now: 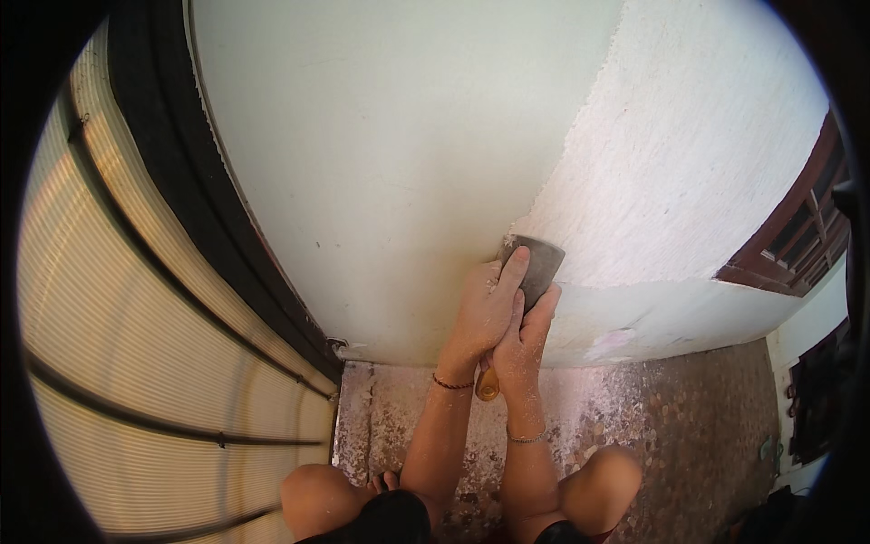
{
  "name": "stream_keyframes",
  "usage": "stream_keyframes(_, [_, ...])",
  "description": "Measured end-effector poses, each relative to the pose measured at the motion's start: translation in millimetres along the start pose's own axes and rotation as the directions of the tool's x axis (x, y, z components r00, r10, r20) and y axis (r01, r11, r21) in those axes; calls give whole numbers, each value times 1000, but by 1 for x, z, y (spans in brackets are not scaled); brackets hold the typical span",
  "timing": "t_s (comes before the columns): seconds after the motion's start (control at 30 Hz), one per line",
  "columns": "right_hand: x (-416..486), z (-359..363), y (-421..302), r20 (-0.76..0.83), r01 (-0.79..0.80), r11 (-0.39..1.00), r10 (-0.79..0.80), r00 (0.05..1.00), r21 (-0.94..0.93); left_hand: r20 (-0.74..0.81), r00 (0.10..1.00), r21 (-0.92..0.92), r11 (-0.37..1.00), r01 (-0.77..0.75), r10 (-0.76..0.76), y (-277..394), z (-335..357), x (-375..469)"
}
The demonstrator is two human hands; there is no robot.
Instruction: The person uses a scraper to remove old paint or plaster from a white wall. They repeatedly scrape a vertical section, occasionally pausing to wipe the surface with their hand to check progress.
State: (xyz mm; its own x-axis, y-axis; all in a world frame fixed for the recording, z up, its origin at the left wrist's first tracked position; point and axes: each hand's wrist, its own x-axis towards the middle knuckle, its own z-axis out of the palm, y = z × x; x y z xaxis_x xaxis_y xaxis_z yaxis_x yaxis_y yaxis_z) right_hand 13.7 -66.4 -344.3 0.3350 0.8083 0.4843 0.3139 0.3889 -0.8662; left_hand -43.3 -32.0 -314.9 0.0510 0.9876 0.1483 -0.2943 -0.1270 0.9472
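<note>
Both of my hands grip one scraper with a broad metal blade [542, 266]. My left hand [486, 306] presses along the blade with its fingers, and my right hand [522, 343] wraps it from below and the right. Below my wrists the end of the yellowish handle [487, 386] shows; the rest of it is hidden by my hands. The blade's upper edge rests at the wall, where smooth pale paint [394, 156] meets a rougher, scraped white area [666, 156]. Pale flecks cling to my hands and forearms.
Corrugated translucent sheeting [156, 340] with dark bars stands on the left, beside a dark post [197, 204]. A brown-framed louvred window [792, 238] is at the right. Pale debris covers the pebbled floor [591, 408] at the wall's foot. My bent knees flank my arms.
</note>
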Motion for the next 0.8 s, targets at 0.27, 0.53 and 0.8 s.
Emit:
stream_keyframes(0.27, [13, -12, -19, 41, -94, 994, 92, 995, 55, 98, 995, -19, 1000, -22, 24, 13, 3, 9])
stream_keyframes(0.53, [17, -10, -19, 9, -6, 998, 6, 1000, 61, 25, 994, 36, 994, -104, 103, 20, 8, 9])
stream_keyframes(0.8, [14, -9, -24, -6, -28, 999, 29, 1000, 38, 41, 999, 7, 1000, 5, -6, 22, 8, 6])
